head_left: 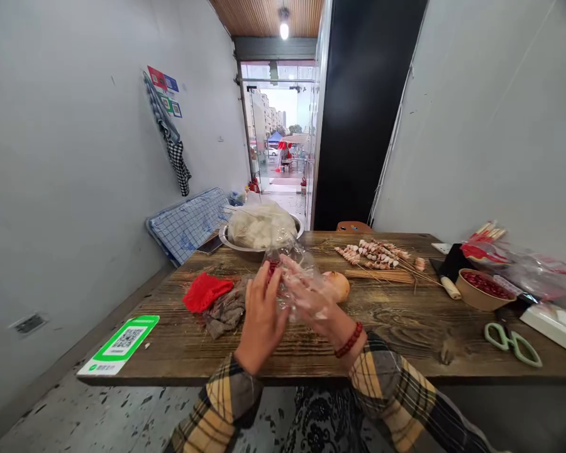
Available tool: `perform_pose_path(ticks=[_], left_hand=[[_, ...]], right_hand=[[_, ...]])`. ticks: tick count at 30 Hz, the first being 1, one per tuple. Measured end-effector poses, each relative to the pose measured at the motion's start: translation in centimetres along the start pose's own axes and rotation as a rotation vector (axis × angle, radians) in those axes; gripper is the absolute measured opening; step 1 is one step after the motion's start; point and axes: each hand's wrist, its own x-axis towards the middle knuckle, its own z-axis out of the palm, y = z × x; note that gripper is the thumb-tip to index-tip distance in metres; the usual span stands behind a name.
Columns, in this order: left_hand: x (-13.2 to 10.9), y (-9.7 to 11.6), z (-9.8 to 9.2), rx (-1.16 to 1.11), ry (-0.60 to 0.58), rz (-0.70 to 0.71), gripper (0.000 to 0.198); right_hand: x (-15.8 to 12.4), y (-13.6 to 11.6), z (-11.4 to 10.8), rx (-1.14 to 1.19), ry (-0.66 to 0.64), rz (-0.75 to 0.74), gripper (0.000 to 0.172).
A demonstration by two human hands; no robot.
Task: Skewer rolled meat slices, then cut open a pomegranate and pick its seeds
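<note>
My left hand [262,313] is raised over the wooden table [405,327], its fingers pinched on the edge of a clear plastic glove [298,277]. My right hand [311,301] is inside that thin glove, fingers spread. A red bead bracelet [350,340] is on my right wrist. Something small and dark red shows at my left fingertips; I cannot make out what it is. An onion [338,284] lies just beyond my right hand.
A metal bowl [226,238] holds a plastic-wrapped pale mass. A red cloth [204,292] and grey rag lie at left, a QR sign [122,341] near the corner. Skewers [375,253], a bowl of red bits [483,289], green scissors [512,343] and bags lie at right.
</note>
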Motion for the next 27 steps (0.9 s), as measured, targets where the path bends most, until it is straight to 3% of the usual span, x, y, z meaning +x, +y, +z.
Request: perform_pose_path(ticks=[3, 6, 8, 9, 11, 13, 15, 19, 21, 23, 25, 27], left_hand=[[0.9, -3.6, 0.8, 0.001, -0.034, -0.051, 0.079], [2.1, -7.0, 2.1, -0.045, -0.019, -0.110, 0.077], [3.2, -8.5, 3.1, -0.048, -0.018, -0.153, 0.073], [3.8, -8.9, 3.7, -0.037, -0.033, -0.172, 0.071], [5.1, -9.0, 5.1, 0.000, -0.086, -0.184, 0.069], [6.1, -8.4, 6.8, 0.048, -0.155, -0.170, 0.068], [6.7, -7.5, 8.6, 0.101, -0.217, -0.154, 0.067], [6.6, -6.9, 11.0, 0.164, -0.285, -0.159, 0.066], [6.3, -7.5, 11.0, 0.158, -0.307, -0.176, 0.069], [5.9, -8.4, 9.9, 0.104, -0.327, -0.174, 0.075], [5.6, -8.7, 7.8, 0.003, -0.340, -0.126, 0.080], [5.6, -7.8, 5.2, -0.099, -0.323, -0.070, 0.080]], right_hand=[[-1.0, 0.7, -0.8, 0.127, -0.116, 0.020, 0.054], [-2.4, 1.5, -2.8, 0.043, -0.208, 0.100, 0.047], [-3.1, 2.3, -5.0, -0.015, -0.148, 0.168, 0.040], [-3.3, 2.8, -6.3, -0.038, -0.038, 0.183, 0.038], [-3.5, 4.2, -9.1, -0.110, 0.249, 0.156, 0.037], [-3.4, 6.0, -11.7, -0.210, 0.389, 0.127, 0.044], [-3.3, 7.8, -13.5, -0.331, 0.358, 0.130, 0.056], [-2.4, 10.6, -14.3, -0.417, 0.111, 0.178, 0.086], [-1.5, 11.4, -14.2, -0.392, 0.004, 0.176, 0.096], [-0.8, 11.9, -14.3, -0.375, -0.049, 0.158, 0.095], [-0.4, 12.3, -14.4, -0.360, -0.022, 0.154, 0.084], [-0.4, 12.7, -14.6, -0.331, 0.053, 0.169, 0.074]])
